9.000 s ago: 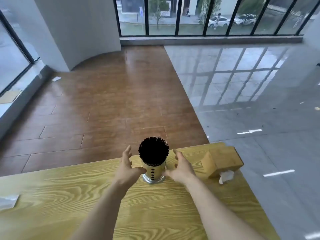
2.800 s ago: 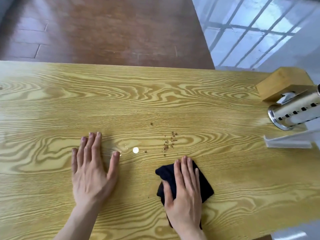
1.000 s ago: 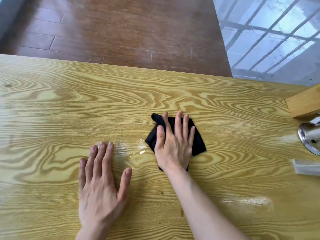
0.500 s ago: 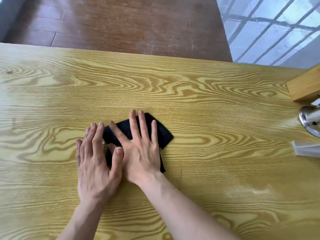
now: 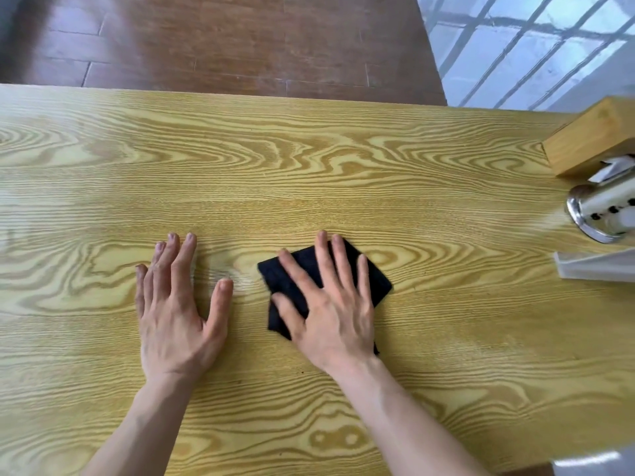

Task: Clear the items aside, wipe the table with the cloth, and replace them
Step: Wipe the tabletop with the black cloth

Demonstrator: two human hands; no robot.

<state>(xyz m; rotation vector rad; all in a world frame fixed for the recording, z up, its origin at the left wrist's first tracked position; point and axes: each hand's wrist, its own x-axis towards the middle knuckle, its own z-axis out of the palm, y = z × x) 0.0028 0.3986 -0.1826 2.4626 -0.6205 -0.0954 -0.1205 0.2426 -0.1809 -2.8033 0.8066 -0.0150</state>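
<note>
Head cam, looking down on a yellow wood-grain table (image 5: 309, 173). We note both forearms bare, entering from bottom edge, elbows cut off.

L hand (image 5: 178, 314): flat, palm down on bare tabletop, fingers together, thumb splayed to the side. Released, holding nothing.

R hand (image 5: 330, 310): also flat, palm down, fingers spread, pressing on a black cloth (image 5: 374, 283). Not clenched, no pinch that we can see, just weight on top. Cloth lies mid-table, just right of L hand, not touching it. Hand covers most of cloth; we see only its far corners, left edge and a sliver by the wrist, so its folds can't be made out. R hand slightly motion-blurred at the fingers.

Faint wet sheen on wood btwn L thumb and cloth edge; hard to read.

Items sit together at the far right of table, well apart from hands, all cut by the frame edge:
- wooden box (image 5: 591, 139), something white poking from its near side, partly hidden.
- metal holder (image 5: 598, 214), shiny base rim, row of dark holes; upper part out of frame, contents not visible.
- white flat piece (image 5: 598, 266) just nearer than holder; can't tell what it is.

Beyond table: brown plank floor (image 5: 240, 39), pale glossy tiles (image 5: 515, 46) w/ window-bar reflections at upper right.
</note>
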